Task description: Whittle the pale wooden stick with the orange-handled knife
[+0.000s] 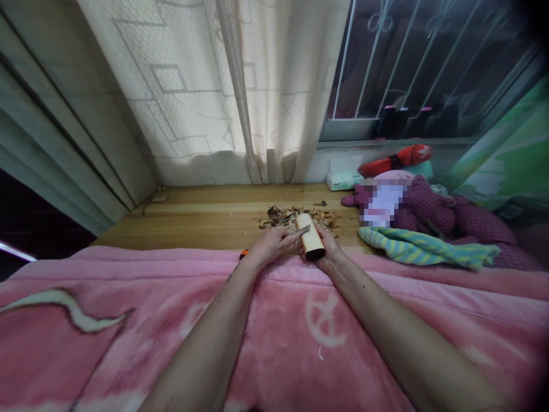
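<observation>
We hold one pale wooden cylinder (309, 236) tilted between our hands, at the near edge of a heap of shavings and bark (295, 218) on the table (206, 214). Our left hand (270, 246) lies nearly flat, its fingers (295, 233) pressed across the cylinder; our right hand (328, 249) curls narrowly round its side. The print on the one tissue box (343, 181) is too small for us to read.

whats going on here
A person holds a pale cylinder, tilted, with the dark end down, gripped by the right hand, while the fingers of the left hand lie against its side. Both hands rest at the edge of a pink fleece blanket, just in front of a pile of brown shavings on a wooden surface.
</observation>
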A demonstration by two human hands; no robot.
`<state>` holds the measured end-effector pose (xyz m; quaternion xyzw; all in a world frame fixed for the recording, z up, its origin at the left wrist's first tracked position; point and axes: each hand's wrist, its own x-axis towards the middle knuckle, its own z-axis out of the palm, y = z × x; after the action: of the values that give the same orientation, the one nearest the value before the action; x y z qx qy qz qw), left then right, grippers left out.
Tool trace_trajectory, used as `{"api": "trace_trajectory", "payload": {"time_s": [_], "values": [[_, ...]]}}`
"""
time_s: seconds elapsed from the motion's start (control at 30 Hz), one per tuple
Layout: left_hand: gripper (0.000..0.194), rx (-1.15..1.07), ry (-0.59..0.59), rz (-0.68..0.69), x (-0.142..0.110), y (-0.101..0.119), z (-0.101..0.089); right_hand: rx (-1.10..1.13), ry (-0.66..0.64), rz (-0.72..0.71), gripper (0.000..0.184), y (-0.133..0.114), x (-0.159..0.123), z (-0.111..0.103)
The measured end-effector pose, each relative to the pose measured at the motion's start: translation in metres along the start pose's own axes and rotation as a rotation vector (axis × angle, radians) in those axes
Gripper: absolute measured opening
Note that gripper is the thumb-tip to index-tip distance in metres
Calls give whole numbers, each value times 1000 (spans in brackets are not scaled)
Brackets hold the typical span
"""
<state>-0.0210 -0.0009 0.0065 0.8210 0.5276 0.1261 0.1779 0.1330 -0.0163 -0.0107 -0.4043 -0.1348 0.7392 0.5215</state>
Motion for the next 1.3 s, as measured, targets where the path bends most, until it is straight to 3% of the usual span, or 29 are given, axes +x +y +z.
{"api": "trace_trajectory", "payload": {"time_s": [0.4, 0.8, 1.07, 1.3], "values": [[64, 38, 50, -12, 3, -3, 5, 8, -76, 34, 31, 0, 6, -7], [71, 54, 128, -176, 10, -10, 2, 3, -18, 51, 30, -1, -7, 5], [67, 13, 137, -150, 11, -13, 1, -56, -64, 98, 36, -1, -6, 0], [59, -92, -2, 9, 6, -9, 3, 72, -67, 25, 27, 0, 0, -5]]}}
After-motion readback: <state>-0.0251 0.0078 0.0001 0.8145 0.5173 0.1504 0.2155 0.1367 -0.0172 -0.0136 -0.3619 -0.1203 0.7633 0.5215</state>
